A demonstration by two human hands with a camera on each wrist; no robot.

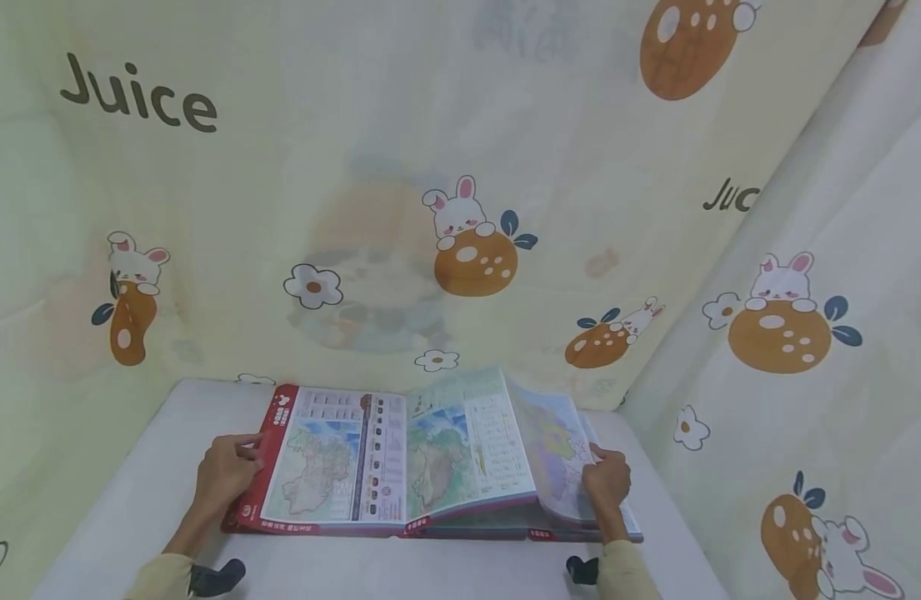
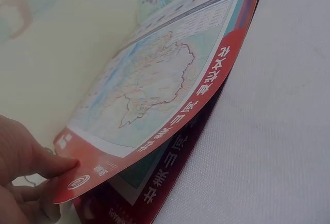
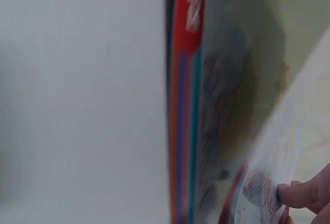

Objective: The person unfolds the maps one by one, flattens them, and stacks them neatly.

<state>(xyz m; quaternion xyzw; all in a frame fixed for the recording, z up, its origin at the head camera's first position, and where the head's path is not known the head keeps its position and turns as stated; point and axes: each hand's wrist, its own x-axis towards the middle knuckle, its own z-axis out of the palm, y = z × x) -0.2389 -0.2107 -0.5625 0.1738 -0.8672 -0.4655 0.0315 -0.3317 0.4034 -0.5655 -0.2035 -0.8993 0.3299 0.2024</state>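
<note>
A map book (image 1: 317, 467) lies open across the white table, its left page edged in red. My left hand (image 1: 229, 471) is at that red edge; in the left wrist view its thumb (image 2: 56, 164) lies on top of the page corner, fingers beneath, the page lifted off the red-edged sheet below. At the right side my right hand (image 1: 608, 482) pinches the edge of a map page (image 1: 558, 450), which curves up. A middle page (image 1: 471, 442) also stands partly raised. In the right wrist view, the right thumb (image 3: 299, 193) presses on a printed page, the other fingers mostly hidden.
The white table (image 1: 475, 575) extends in front of the book. A pale curtain (image 1: 580, 167) printed with rabbits and oranges hangs behind and on both sides. Black straps (image 1: 218, 577) sit at both wrists.
</note>
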